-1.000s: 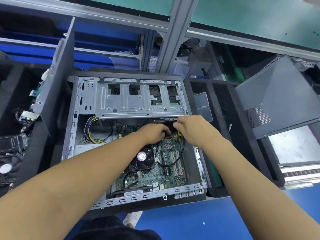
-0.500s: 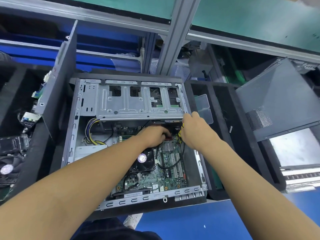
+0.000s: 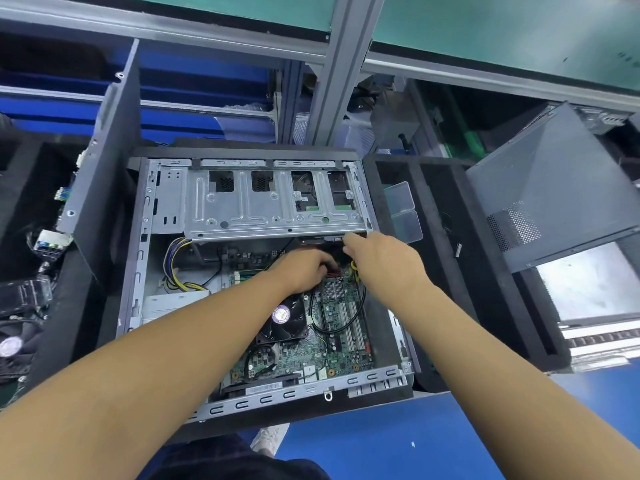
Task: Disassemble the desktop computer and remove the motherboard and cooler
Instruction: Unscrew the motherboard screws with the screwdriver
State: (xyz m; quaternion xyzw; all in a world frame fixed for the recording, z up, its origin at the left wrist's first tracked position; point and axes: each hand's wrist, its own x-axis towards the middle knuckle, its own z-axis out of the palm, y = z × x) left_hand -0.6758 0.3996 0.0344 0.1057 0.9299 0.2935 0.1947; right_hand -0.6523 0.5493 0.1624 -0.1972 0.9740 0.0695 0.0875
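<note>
Motherboard (image 3: 346,344) is green, cooler (image 3: 277,336) black with a purple round sticker (image 3: 281,313), connector (image 3: 333,270) red, drive cage (image 3: 242,209) silver, cable bundle (image 3: 170,261) yellow-and-black, tabletop (image 3: 381,445) blue, side panel (image 3: 554,174) dark grey with a dotted mesh patch.

The blue bench (image 3: 381,445) carries the open computer case (image 3: 294,393) in the middle, one black foam tray (image 3: 433,271) just right, another foam tray (image 3: 69,323) left.
</note>
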